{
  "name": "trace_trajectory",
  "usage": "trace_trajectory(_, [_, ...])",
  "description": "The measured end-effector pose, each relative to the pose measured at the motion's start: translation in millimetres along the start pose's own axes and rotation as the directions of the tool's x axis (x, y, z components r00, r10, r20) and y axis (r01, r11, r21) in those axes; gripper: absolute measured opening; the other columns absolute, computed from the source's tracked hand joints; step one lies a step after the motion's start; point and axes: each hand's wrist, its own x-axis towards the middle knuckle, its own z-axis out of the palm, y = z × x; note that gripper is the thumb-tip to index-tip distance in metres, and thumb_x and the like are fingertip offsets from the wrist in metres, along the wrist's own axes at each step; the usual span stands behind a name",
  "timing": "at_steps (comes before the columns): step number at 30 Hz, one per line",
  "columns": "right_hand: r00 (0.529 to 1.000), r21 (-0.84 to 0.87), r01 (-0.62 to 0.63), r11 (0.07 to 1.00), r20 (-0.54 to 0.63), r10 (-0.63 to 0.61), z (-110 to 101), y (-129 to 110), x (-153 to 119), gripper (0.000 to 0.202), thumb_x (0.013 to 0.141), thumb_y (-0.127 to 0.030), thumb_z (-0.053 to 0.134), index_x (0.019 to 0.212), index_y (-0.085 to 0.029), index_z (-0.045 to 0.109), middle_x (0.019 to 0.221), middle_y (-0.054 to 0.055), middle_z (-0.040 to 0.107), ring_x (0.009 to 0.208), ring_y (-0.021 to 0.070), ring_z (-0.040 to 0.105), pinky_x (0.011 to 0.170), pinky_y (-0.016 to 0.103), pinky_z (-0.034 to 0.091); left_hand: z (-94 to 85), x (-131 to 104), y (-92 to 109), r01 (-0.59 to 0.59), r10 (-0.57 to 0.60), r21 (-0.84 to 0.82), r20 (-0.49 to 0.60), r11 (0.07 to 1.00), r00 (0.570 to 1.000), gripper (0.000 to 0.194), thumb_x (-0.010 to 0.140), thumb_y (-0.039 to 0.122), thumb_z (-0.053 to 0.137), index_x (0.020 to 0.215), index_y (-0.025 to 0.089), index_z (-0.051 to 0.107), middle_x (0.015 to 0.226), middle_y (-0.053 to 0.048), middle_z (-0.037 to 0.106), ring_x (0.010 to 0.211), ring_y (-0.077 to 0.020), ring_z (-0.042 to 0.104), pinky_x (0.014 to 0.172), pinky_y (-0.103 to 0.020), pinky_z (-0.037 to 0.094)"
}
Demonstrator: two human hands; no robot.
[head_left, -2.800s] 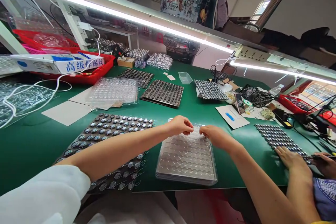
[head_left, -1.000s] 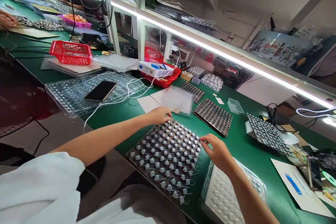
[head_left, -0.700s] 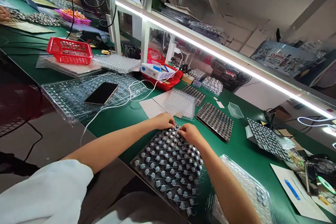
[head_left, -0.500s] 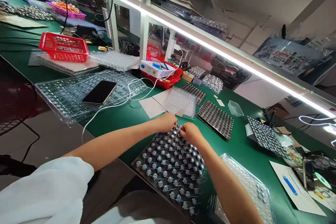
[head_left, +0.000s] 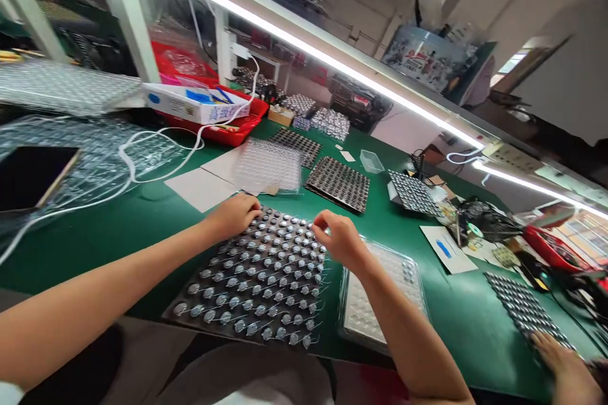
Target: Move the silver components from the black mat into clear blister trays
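A dark square tray lies before me, filled with rows of small round silver metal parts with thin wire leads sticking out. My left hand is at the tray's far left corner, fingers curled together over the last rows; what they pinch is hidden. My right hand hovers by the far right edge, thumb and fingers pinched together, and anything between them is too small to make out. Under my right forearm is a clear plastic tray with white round pockets and a few silver parts at its far corner.
Behind lie a clear blister tray, another dark tray and white sheets. A phone and white cable are at left. Right, a co-worker's hand touches a filled tray. A red basket stands behind.
My view has swung right and closer. My hands, close together at the tray's far corner before, are now apart, the right one over by the right edge. A co-worker's hand has come into view.
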Motion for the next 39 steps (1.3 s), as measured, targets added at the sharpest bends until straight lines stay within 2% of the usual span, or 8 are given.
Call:
trace_trajectory(3, [0.990,0.082,-0.110,0.991,-0.084,0.117,-39.9,42.0,-62.7,0.012,0.086,-0.030,0.051,0.083,-0.021,0.060,0.077,-0.001,0.064,0.071,0.0123,0.057,0.068,0.023,0.040,-8.5,-1.3,6.6,0.076,-0.079,-0.042,-0.072,0.996,0.994,0.023,0.081,0.041,0.046,0.084,0.022,0.060,0.090,-0.004,0.067,0.089,-0.0227,0.057,0.083,-0.030,0.040])
trace_trajectory(6, [0.946,0.045,-0.288,0.957,-0.140,0.291,-73.5,98.4,-127.7,0.016,0.085,-0.033,0.050,0.084,-0.021,0.060,0.074,0.000,0.064,0.068,0.0141,0.057,0.066,0.026,0.042,-15.5,0.4,30.2,0.123,-0.132,-0.112,-0.080,0.986,0.988,0.026,0.079,0.045,0.050,0.085,0.024,0.063,0.088,-0.001,0.069,0.081,-0.0204,0.058,0.079,-0.028,0.042])
trace_trajectory(9, [0.921,-0.020,-0.376,0.926,-0.120,0.372,-90.5,148.2,-177.5,0.017,0.083,-0.032,0.048,0.085,-0.022,0.061,0.078,0.001,0.065,0.071,0.0159,0.058,0.066,0.028,0.044,-9.4,8.8,72.7,0.129,-0.124,-0.224,0.036,0.966,0.992,0.028,0.076,0.048,0.054,0.084,0.024,0.066,0.084,0.000,0.070,0.078,-0.0188,0.059,0.074,-0.026,0.043])
trace_trajectory(13, [0.954,-0.194,-0.280,0.940,0.056,0.296,-85.9,183.5,-203.7,0.017,0.080,-0.019,0.046,0.081,-0.021,0.063,0.080,0.003,0.065,0.075,0.0170,0.057,0.069,0.028,0.043,27.3,27.5,143.0,0.153,-0.038,-0.445,0.255,0.882,0.966,0.031,0.069,0.046,0.062,0.084,0.020,0.067,0.079,0.000,0.070,0.077,-0.0176,0.061,0.071,-0.026,0.046])
trace_trajectory(19, [0.955,-0.357,-0.071,0.931,0.246,0.167,-75.5,193.7,-192.4,0.030,0.072,0.000,0.044,0.075,-0.021,0.066,0.080,0.005,0.065,0.075,0.0169,0.057,0.069,0.027,0.036,97.8,46.4,224.3,0.215,0.127,-0.635,0.448,0.742,0.885,0.022,0.065,0.033,0.069,0.079,0.015,0.068,0.077,-0.002,0.071,0.075,-0.0154,0.062,0.070,-0.025,0.046])
trace_trajectory(26, [0.954,-0.393,0.003,0.920,0.277,0.115,-78.4,186.3,-182.6,0.031,0.072,-0.001,0.045,0.078,-0.023,0.065,0.082,0.004,0.067,0.077,0.0190,0.058,0.064,0.028,0.033,143.6,53.0,274.2,0.227,0.169,-0.601,0.530,0.767,0.831,0.019,0.069,0.028,0.067,0.080,0.013,0.069,0.077,-0.004,0.070,0.069,-0.0135,0.060,0.061,-0.022,0.043])
trace_trajectory(32, [0.970,-0.328,-0.166,0.930,0.114,0.214,-77.1,194.5,-192.3,0.031,0.076,-0.010,0.052,0.103,-0.023,0.058,0.096,0.005,0.068,0.080,0.0192,0.061,0.067,0.028,0.037,172.4,59.8,306.7,0.132,0.205,-0.507,0.553,0.852,0.807,0.020,0.071,0.029,0.065,0.084,0.015,0.070,0.079,-0.003,0.071,0.070,-0.0146,0.061,0.059,-0.022,0.042])
trace_trajectory(39, [0.934,-0.101,-0.315,0.944,-0.211,0.289,-74.6,198.6,-234.7,0.019,0.086,-0.024,0.047,0.102,-0.022,0.056,0.095,0.005,0.065,0.080,0.0186,0.060,0.073,0.031,0.046,190.2,57.6,340.0,-0.064,0.210,-0.265,0.572,0.962,0.793,0.015,0.074,0.022,0.060,0.083,0.018,0.071,0.080,-0.004,0.072,0.074,-0.0183,0.063,0.060,-0.024,0.042])
